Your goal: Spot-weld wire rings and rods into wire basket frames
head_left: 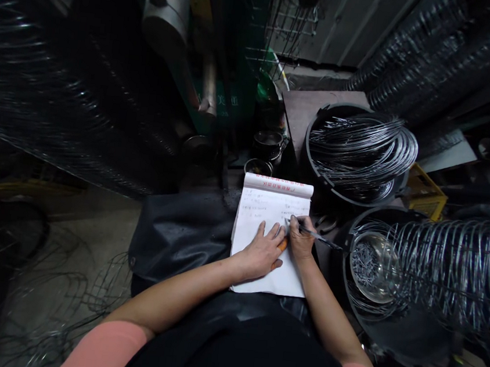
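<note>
A white writing pad (253, 272) with red printed characters on its folded-back top and handwritten lines below lies in front of me, over a black apron or leather-like cover (179, 223). My left hand (261, 252) rests flat on the page with its fingers spread. Something orange (283, 245) shows at its fingers; I cannot tell whether it is worn or lies under them. Closed around a dark pen (320, 238), my right hand (300, 242) stands at the right side of the page, the pen's tip at the written lines.
A black tub (307, 149) at upper right holds bundled wire. Nearer, a metal bowl (388, 263) with small metal pieces sits beside coiled wire rings (450, 269). A yellow crate (428, 191) stands behind. Green machinery (234, 77) rises ahead; stacked wire (32, 79) fills the left.
</note>
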A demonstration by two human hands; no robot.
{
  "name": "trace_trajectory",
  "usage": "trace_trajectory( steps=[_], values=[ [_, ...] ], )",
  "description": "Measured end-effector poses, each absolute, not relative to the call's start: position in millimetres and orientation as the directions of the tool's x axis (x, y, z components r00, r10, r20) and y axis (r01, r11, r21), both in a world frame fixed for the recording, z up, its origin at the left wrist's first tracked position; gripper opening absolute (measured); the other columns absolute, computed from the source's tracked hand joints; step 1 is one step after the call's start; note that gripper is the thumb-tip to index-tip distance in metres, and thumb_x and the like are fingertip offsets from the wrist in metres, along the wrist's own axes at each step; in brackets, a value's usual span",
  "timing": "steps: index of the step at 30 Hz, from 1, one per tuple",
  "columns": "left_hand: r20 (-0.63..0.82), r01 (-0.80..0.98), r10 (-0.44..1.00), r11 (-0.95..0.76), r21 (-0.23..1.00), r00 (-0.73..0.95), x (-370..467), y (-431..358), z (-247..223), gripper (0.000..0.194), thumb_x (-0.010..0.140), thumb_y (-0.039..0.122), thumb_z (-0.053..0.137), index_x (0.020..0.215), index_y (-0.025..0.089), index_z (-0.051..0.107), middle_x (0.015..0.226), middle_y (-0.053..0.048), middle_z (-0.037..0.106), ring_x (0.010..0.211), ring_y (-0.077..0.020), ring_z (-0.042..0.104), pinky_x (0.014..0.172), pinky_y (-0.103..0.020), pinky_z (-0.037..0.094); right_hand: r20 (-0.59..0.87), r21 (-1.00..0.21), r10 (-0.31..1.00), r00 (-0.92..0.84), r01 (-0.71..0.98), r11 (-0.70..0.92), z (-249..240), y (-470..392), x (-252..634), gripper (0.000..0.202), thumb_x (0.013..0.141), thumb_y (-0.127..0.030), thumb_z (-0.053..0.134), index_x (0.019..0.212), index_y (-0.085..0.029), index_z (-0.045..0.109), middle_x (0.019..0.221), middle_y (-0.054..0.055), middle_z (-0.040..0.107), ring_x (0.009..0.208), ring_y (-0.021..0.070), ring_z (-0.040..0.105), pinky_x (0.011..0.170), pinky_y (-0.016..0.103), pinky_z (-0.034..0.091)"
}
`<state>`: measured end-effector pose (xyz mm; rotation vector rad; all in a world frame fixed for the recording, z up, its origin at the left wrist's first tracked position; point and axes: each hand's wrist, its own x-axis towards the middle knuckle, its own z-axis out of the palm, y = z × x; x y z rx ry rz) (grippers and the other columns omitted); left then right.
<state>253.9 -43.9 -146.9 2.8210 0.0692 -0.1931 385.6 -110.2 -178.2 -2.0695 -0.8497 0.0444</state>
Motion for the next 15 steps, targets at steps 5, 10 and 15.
trace_trajectory(
  steps=[5, 10, 15],
  values=[
    [-0.137, 0.068, 0.027, -0.952, 0.299, 0.99, 253.6, -43.2, -145.4, 0.045, 0.085, 0.041, 0.043, 0.115, 0.011, 0.056, 0.139, -0.02, 0.036, 0.13, -0.0348, 0.025, 0.099, -0.061, 0.022, 0.268, -0.742, 0.593, 0.759, 0.555, -0.376, -180.5, -110.8, 386.2, 0.026, 0.081, -0.039, 0.051, 0.064, -0.02, 0.047, 0.056, -0.003, 0.051, 0.052, 0.0124, 0.048, 0.056, 0.026, 0.042],
    [-0.151, 0.072, 0.028, -0.951, 0.301, 0.988, 254.4, -43.3, -145.0, 0.045, 0.084, 0.041, 0.043, 0.114, 0.009, 0.056, 0.139, -0.021, 0.035, 0.13, -0.0355, 0.025, 0.099, -0.061, 0.022, 0.279, -0.731, 0.577, 0.768, 0.56, -0.391, -183.9, -111.0, 387.0, 0.026, 0.081, -0.04, 0.05, 0.064, -0.021, 0.046, 0.057, -0.003, 0.051, 0.053, 0.0125, 0.048, 0.057, 0.026, 0.042],
    [-0.141, 0.068, 0.025, -0.949, 0.308, 0.99, 254.4, -43.8, -147.3, 0.049, 0.084, 0.041, 0.043, 0.12, 0.009, 0.052, 0.139, -0.021, 0.035, 0.13, -0.0359, 0.025, 0.099, -0.062, 0.022, 0.282, -0.736, 0.585, 0.761, 0.562, -0.377, -182.4, -110.8, 387.1, 0.025, 0.081, -0.038, 0.05, 0.064, -0.02, 0.046, 0.057, -0.003, 0.051, 0.053, 0.0123, 0.048, 0.056, 0.025, 0.041]
  ],
)
